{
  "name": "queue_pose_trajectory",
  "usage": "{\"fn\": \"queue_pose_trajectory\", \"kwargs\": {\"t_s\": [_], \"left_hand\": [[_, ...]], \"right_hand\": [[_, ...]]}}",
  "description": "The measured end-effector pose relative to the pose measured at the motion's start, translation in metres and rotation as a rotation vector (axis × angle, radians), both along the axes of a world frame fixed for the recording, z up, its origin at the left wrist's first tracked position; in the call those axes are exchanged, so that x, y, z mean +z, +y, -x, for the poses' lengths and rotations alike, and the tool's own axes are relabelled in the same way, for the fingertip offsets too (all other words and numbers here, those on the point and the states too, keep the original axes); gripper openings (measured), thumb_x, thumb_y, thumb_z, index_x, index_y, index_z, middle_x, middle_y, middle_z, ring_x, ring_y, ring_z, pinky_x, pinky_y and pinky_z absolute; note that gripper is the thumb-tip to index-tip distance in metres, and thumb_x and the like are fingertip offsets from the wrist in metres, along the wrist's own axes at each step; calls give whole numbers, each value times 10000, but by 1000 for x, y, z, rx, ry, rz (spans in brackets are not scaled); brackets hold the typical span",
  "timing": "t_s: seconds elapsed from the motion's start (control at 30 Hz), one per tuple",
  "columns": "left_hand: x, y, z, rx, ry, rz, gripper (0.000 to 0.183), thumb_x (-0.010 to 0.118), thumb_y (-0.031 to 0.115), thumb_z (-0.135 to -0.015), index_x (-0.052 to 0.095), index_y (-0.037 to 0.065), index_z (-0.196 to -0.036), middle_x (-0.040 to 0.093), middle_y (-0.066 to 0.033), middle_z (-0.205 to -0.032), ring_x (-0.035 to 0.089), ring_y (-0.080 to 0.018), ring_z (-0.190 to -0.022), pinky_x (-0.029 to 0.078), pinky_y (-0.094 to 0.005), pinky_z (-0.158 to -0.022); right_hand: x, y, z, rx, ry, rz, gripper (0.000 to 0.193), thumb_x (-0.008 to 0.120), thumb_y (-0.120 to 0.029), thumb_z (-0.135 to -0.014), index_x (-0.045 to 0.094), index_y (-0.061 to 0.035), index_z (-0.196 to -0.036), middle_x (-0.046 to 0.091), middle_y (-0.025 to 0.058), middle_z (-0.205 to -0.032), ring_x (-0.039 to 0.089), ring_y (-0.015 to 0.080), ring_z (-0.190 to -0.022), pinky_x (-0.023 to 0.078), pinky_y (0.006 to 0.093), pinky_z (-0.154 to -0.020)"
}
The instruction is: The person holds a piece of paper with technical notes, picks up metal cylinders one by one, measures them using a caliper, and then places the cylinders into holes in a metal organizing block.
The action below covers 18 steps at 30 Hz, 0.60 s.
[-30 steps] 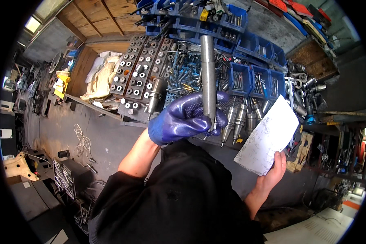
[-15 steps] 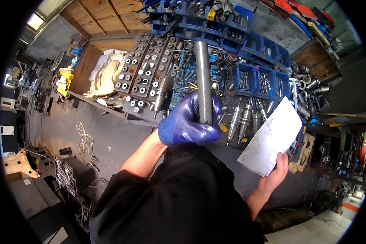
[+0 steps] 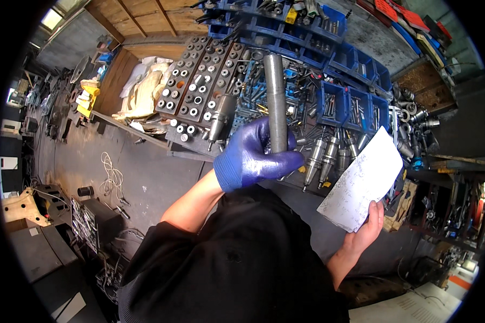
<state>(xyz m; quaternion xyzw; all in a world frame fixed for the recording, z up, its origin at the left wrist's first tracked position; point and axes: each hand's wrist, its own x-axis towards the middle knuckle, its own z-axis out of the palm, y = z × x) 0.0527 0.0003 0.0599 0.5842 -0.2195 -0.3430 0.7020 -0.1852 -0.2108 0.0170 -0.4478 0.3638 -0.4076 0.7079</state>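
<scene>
One metal rod (image 3: pixel 275 102) looks heavy, rigid; hold mid-shaft. Left hand (image 3: pixel 256 160) apparently grips its end; right hand (image 3: pixel 364 229) pinches paper (image 3: pixel 365 177).

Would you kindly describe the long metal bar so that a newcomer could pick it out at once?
Start from the rows of blue bins toward the top of the view. Below them, the purple-gloved left hand grips the metal bar. Unlike the stepped tool holders to its right, it is a plain, straight grey cylinder.

Metal rod (image 3: pixel 275 102), lower end hidden by left hand (image 3: pixel 253 155), marks (image 3: pixel 359 183) on paper (image 3: pixel 381 153) seemingly too small to read
</scene>
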Motion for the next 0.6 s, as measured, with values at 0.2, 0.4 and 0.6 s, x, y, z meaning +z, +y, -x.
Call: {"fn": "queue_pose_trajectory", "kwargs": {"t_s": [0.2, 0.4, 0.6], "left_hand": [[-4, -1, -7, 120, -117, 15, 306, 569, 312, -973, 652, 22, -922, 626, -11, -785, 539, -75, -700, 445, -253, -658], [-5, 11, -13, 149, -115, -65, 473, 434, 424, -1029, 664, 24, -927, 613, -14, -753, 523, -85, -678, 422, -250, -658], [-10, -3, -17, 136, 26, -8, 344, 611, 343, -974, 693, 18, -1050, 697, -15, -875, 575, -43, -668, 468, -200, -588]], "right_hand": [[5, 3, -5, -3, 22, 6, 240, 543, -47, -957, 567, 80, -1159, 663, 154, -1097, 653, 211, -968, 515, 345, -872], [1, 7, -3, 21, 22, 2, 272, 534, -59, -959, 567, 86, -1187, 661, 149, -1104, 648, 209, -975, 503, 332, -880], [0, -1, 3, -12, 107, -1, 280, 565, -65, -941, 598, 94, -1169, 673, 123, -1060, 640, 182, -941, 495, 305, -855]]}}
